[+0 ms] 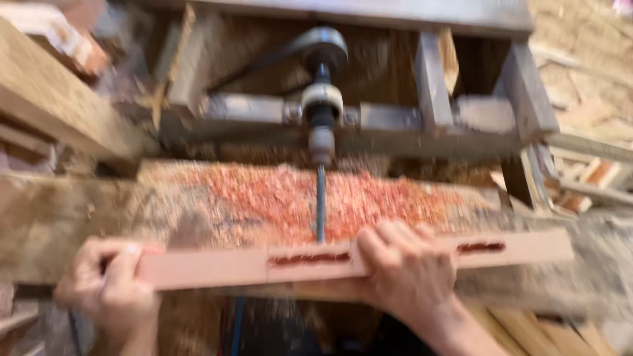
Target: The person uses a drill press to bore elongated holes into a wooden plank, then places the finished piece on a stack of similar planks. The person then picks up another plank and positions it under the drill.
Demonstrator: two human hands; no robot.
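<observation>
Both hands clamp the pink wooden rail [264, 266]: left hand [109, 287] fingers wrapped over its end, right hand [405, 270] gripping mid-length, steadying it against the drill bit [320, 204] just beyond the knuckles, 2 slots cut.

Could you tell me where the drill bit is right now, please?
In the head view, the drill bit is centre frame, crossing red shavings, tip at the wooden bar.

Worn wooden bench [59, 217] under reddish shavings [283, 198], pink slotted board [264, 264].
</observation>
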